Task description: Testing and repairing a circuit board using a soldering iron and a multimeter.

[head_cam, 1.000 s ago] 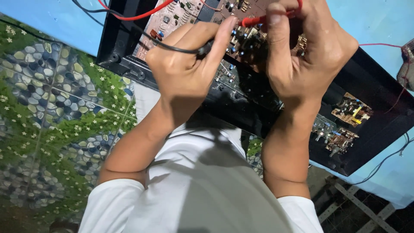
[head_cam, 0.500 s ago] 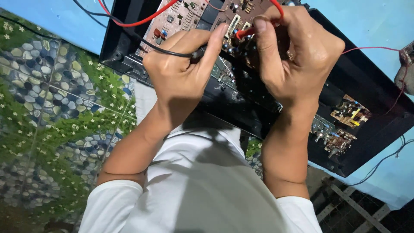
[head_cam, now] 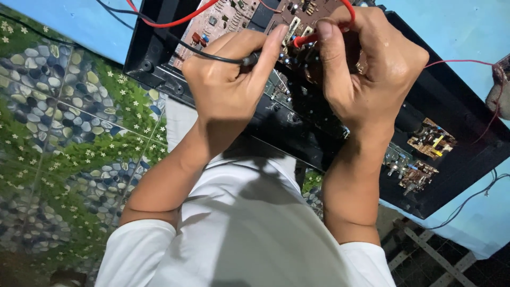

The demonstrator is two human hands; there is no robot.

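An open black electronics chassis (head_cam: 297,133) lies in front of me with a brown circuit board (head_cam: 223,18) inside. My left hand (head_cam: 228,79) pinches a black test probe (head_cam: 251,59), its tip pointing right toward the board's parts. My right hand (head_cam: 372,69) grips a red test probe (head_cam: 303,40) between thumb and fingers, with the tip down among the components. The two probe tips sit close together. My fingers hide where the tips touch.
A red lead (head_cam: 180,21) and a black lead cross the chassis's upper left corner. Smaller boards (head_cam: 430,141) sit at the chassis's right end. Blue cloth (head_cam: 79,24) lies under it. Pebble-and-flower patterned flooring (head_cam: 64,133) spreads on the left. A wooden frame (head_cam: 425,255) shows lower right.
Both hands sit lower in the view. My right hand has brought the red probe down and left onto the board, nearer the black probe.
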